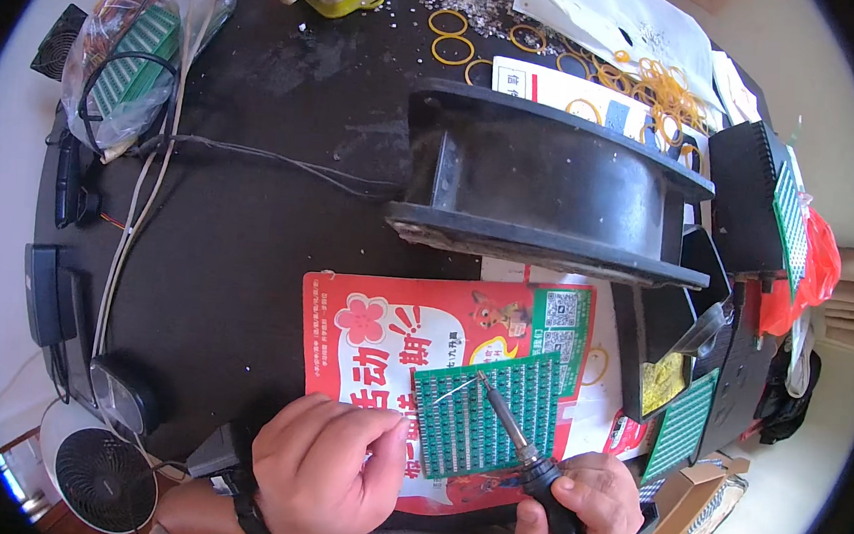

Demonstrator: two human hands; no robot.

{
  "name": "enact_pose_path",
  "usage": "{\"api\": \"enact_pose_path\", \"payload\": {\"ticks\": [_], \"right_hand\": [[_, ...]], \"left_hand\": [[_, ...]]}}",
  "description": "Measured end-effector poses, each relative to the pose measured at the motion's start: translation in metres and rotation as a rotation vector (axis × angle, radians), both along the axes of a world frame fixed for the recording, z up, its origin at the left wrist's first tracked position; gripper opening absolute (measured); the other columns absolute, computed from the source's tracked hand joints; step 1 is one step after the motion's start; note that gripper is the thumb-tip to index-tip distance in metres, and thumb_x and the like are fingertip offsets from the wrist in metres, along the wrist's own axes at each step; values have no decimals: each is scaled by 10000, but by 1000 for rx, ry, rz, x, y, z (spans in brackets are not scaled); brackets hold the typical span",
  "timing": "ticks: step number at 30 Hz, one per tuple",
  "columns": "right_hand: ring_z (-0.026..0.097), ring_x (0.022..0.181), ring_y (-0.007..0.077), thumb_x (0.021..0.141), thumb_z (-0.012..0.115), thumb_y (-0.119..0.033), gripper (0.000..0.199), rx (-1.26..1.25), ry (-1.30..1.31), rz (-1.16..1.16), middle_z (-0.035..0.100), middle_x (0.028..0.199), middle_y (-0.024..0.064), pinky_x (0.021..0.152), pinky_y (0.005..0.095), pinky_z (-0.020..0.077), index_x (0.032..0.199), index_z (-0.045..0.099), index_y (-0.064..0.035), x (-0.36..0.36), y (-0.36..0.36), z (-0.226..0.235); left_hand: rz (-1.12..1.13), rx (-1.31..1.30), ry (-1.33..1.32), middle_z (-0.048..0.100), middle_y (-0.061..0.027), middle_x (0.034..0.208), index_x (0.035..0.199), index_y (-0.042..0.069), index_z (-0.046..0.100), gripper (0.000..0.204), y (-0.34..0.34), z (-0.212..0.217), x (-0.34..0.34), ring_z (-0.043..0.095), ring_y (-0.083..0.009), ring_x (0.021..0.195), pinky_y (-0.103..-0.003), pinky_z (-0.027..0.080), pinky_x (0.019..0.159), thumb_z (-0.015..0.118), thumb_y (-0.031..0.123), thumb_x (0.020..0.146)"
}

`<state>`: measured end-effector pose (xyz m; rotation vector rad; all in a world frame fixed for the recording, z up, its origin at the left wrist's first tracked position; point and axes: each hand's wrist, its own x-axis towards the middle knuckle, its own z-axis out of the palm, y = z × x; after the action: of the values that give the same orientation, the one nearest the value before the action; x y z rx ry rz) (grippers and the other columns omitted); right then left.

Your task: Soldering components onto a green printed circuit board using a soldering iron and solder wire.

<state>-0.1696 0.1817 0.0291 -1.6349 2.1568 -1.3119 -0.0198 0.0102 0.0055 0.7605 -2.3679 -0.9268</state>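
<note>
A green circuit board (497,403) lies on a red printed sheet (382,334) near the front of the dark table. My right hand (584,505) grips a black soldering iron (523,445), its tip touching the board's upper left part. My left hand (326,470), a black band on its wrist, pinches a thin solder wire (449,389) that reaches toward the iron's tip. The left fingers rest at the board's left edge.
A large black fan housing (554,187) stands behind the board. More green boards (680,428) lean at right beside black boxes (748,197). Yellow rubber bands (652,84) and papers lie at the back. A bag with boards (139,44), cables, and a small round fan (104,478) are at left.
</note>
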Motion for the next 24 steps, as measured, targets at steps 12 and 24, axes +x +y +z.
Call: {"api": "enact_pose_path", "payload": {"ticks": [12, 24], "right_hand": [[643, 654, 305, 827, 785, -10, 369, 33, -16, -10, 656, 826, 172, 621, 382, 521, 1141, 598, 43, 3, 2, 4], [601, 662, 235, 836, 783, -177, 465, 30, 56, 21, 607, 813, 121, 597, 366, 461, 1201, 570, 14, 12, 24, -22]], "left_hand": [[-57, -1, -62, 665, -110, 674, 859, 6, 693, 126, -5, 8, 1, 630, -247, 550, -345, 484, 545, 772, -37, 771], [59, 60, 202, 626, -106, 787, 983, -7, 673, 168, -14, 9, 19, 536, -160, 592, -292, 405, 553, 736, -29, 828]]}}
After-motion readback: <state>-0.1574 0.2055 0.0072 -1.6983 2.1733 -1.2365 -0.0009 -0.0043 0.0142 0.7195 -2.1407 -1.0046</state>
